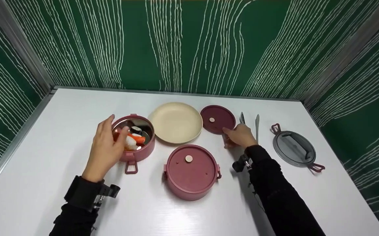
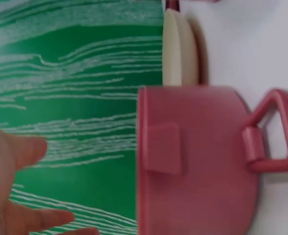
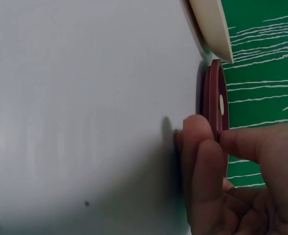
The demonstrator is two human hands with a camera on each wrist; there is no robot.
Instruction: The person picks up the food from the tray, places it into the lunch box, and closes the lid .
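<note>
Black sleeves (image 1: 284, 200); left hand (image 1: 106, 149) spread above pot (image 1: 146, 152), right hand (image 1: 242, 136) pinching lid (image 1: 221, 118)

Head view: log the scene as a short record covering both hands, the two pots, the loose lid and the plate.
left hand: spread, above the open pot
right hand: pinching the rim of the loose lid
open pot: uncovered, orange and white food pieces inside
lidded pot: front centre, covered
loose lid: right of the plate, knob up
plate: cream, between open pot and loose lid
</note>
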